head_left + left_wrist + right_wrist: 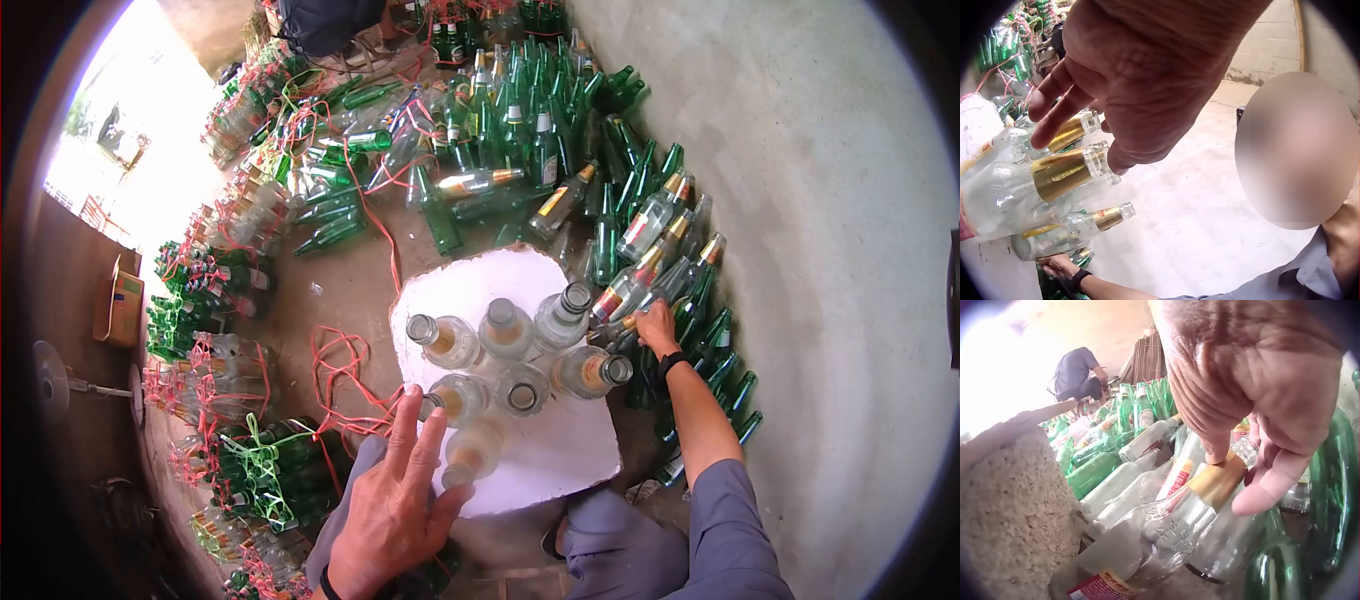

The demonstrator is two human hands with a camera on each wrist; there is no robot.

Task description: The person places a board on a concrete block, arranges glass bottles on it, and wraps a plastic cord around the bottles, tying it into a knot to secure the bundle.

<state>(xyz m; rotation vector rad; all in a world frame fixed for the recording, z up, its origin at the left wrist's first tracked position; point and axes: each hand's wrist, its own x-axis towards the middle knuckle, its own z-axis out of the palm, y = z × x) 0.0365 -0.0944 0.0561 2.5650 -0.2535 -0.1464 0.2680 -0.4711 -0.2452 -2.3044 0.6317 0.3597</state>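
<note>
Several clear glass bottles [505,328] stand upright, close together, on a white board [570,450] in the head view. At the near left of this group is my left hand [392,515], fingers spread and fingertips right at the bottle tops. In the left wrist view those fingers reach past a gold-foiled bottle neck [1063,175] without wrapping it. My right hand [657,328] is down at the pile beside the board's right edge. There, in the right wrist view, its thumb and fingers pinch the gold-foiled neck of a clear bottle [1175,534] lying tilted among others.
Green bottles [520,130] and clear ones crowd along the wall on the right. Bundles tied with red string [235,375] line the left, near a fan [55,382]. Loose red string [345,375] lies left of the board. Another person [1079,375] bends over at the back.
</note>
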